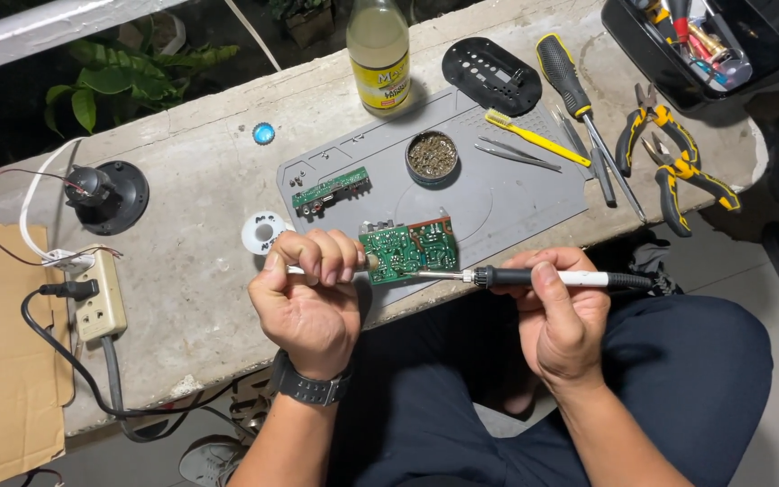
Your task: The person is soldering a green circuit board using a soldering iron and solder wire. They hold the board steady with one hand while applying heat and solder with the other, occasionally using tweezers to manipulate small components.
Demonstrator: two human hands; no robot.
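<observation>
My left hand (310, 290) is closed around a thin pale rod-like tool and presses against the left edge of a green circuit board (407, 250) at the front edge of the grey work mat (516, 194). My right hand (559, 316) grips a soldering iron (543, 279) with a black and white handle. Its metal tip points left and touches the board's lower edge. A second, smaller green circuit board (331, 189) lies further back on the mat.
On the concrete ledge sit a round tin of brass wool (432, 156), tweezers (517, 153), a yellow toothbrush (536, 137), a screwdriver (579, 99), pliers (673, 158), a bottle (379, 54), a black plastic cover (491, 75), a power strip (99, 296), a solder spool (265, 233) and a black tool tray (691, 41).
</observation>
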